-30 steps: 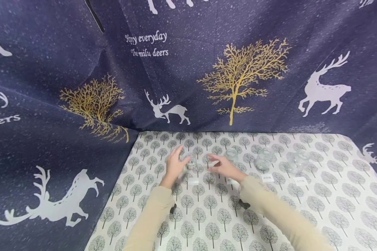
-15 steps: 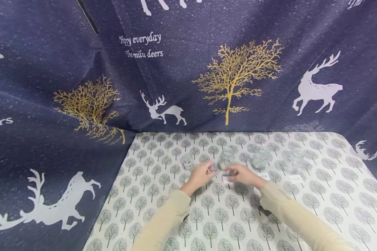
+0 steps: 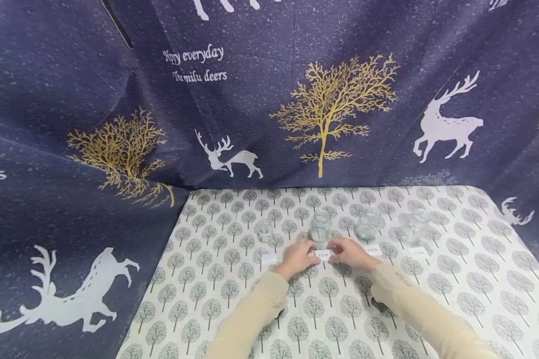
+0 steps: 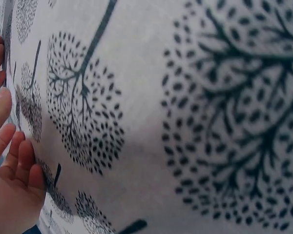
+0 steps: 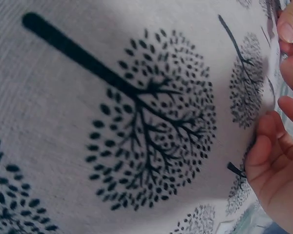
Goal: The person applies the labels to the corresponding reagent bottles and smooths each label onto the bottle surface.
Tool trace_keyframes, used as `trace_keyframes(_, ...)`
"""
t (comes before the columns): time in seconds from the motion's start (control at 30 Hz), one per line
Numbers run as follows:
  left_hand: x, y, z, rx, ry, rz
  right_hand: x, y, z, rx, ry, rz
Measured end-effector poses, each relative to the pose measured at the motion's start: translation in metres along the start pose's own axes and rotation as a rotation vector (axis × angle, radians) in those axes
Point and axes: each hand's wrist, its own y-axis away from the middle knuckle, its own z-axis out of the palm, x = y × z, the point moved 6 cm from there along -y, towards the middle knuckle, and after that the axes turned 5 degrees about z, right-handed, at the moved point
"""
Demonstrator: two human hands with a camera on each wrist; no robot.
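A small white card printed with dark characters lies on the tablecloth in front of a clear glass jar. My left hand pinches its left end, thumb toward me and fingers on the far side. At the opposite end, my right hand holds the card with bent fingers. Both wrist views catch the hands only at the edge: the left hand's curled fingers and the right hand's fingers are close to the cloth. The card itself is hidden there.
To the left stands a smaller glass jar with a white card before it. Rightward are more clear glass jars, with cards in front. A dark blue deer-print curtain hangs behind the tree-print tablecloth.
My left hand has moved right, from beside the leftmost jar to the card at the second jar. My right hand has come down to the card's other end. The head view has shifted slightly.
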Motion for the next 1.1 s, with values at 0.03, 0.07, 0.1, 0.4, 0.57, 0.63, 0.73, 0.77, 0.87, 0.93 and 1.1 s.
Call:
trace_keyframes(0.03,0.001,0.000,0.000,-0.001,-0.022,-0.003,0.001,-0.001,0.001,0.008,0.012,0.005)
trace_keyframes(0.07,0.002,0.000,0.000,-0.004,-0.031,-0.005,0.001,-0.001,0.002,0.018,0.025,0.007)
trace_keyframes(0.1,0.003,0.000,0.000,-0.007,-0.042,-0.007,0.002,-0.002,0.003,0.027,0.039,0.003)
trace_keyframes(0.4,0.008,0.001,-0.002,-0.004,-0.096,-0.010,0.001,-0.005,0.007,0.089,0.153,-0.012)
trace_keyframes(0.57,0.008,-0.001,0.000,-0.016,-0.089,-0.022,0.003,-0.006,0.009,0.086,0.169,0.009)
trace_keyframes(0.63,0.008,-0.002,0.000,-0.016,-0.088,-0.025,0.003,-0.006,0.010,0.080,0.166,0.008)
trace_keyframes(0.73,0.009,-0.003,0.000,-0.013,-0.090,-0.020,0.001,-0.005,0.010,0.076,0.165,0.000)
trace_keyframes(0.77,0.010,-0.003,0.000,-0.012,-0.087,-0.019,0.001,-0.005,0.010,0.076,0.162,-0.002)
trace_keyframes(0.87,0.010,-0.003,0.001,-0.012,-0.078,-0.019,0.000,-0.004,0.011,0.077,0.163,-0.007)
trace_keyframes(0.93,0.011,-0.003,0.001,-0.011,-0.070,-0.024,0.000,-0.004,0.011,0.078,0.166,-0.007)
trace_keyframes(1.1,0.012,-0.002,0.003,0.012,-0.043,-0.043,-0.001,-0.004,0.011,0.086,0.172,-0.012)
